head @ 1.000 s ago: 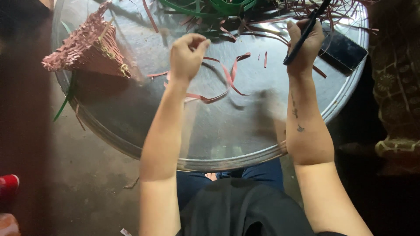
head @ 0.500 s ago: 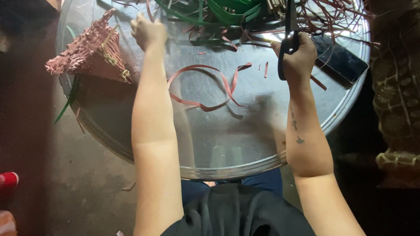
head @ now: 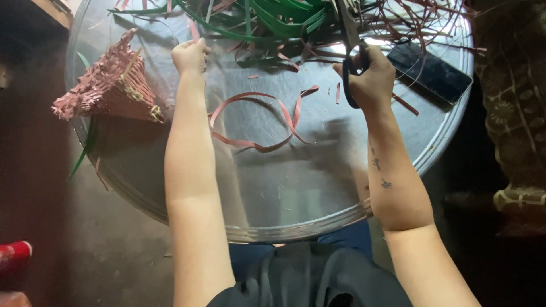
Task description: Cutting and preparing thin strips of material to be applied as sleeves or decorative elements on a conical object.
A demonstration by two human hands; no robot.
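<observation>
The left hand [head: 190, 55] is curled into a loose fist at the far left of the round, shiny metal tray table [head: 296, 227], its fingers pinched around the end of a thin pink strip [head: 192, 29] that runs up and away from the knuckles. The right hand [head: 372, 79] is closed through the dark loop handles of a pair of scissors [head: 348, 34], thumb and fingers pressed together inside the loops, with the pale blades pointing toward the far edge, into a tangle of green and reddish-brown strips [head: 273, 17] heaped along the far side of the tray. Between the two forearms, on the bare metal, a long curling pink ribbon-like strip [head: 256, 122] lies in an open loop, touching neither hand, with a few short pink offcuts [head: 338, 92] scattered just beyond it near the right hand. To the left of the left arm, a partly woven pink basket piece, cone-shaped with ragged ends [head: 108, 85], rests on the tray's left edge. Just right of the right hand a flat black rectangular phone [head: 435, 71] lies on the tray under some loose strips. A red object [head: 14, 254] sits on the floor at the near left
</observation>
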